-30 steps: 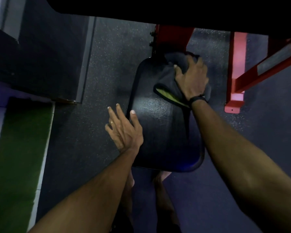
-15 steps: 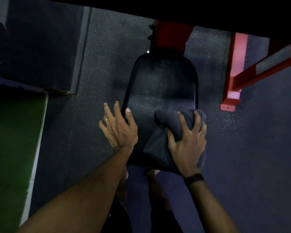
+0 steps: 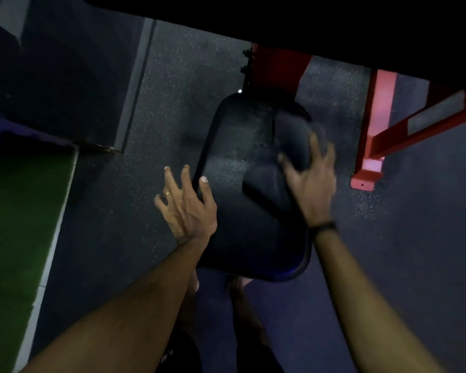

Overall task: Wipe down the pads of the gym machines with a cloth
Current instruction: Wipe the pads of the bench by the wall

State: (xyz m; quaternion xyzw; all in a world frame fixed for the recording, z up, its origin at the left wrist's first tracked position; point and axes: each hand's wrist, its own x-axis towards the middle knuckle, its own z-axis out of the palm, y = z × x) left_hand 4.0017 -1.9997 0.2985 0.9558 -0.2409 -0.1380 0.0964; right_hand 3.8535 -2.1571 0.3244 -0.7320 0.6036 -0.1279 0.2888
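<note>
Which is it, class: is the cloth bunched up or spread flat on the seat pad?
Bunched up: the cloth sits as a rumpled lump under the right hand on the pad.

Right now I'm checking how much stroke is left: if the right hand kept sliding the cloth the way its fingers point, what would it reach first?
The right hand presses the dark cloth near the seat pad's far end. Straight on, it would probably leave the pad and meet the red machine frame, though depth is unclear.
</note>
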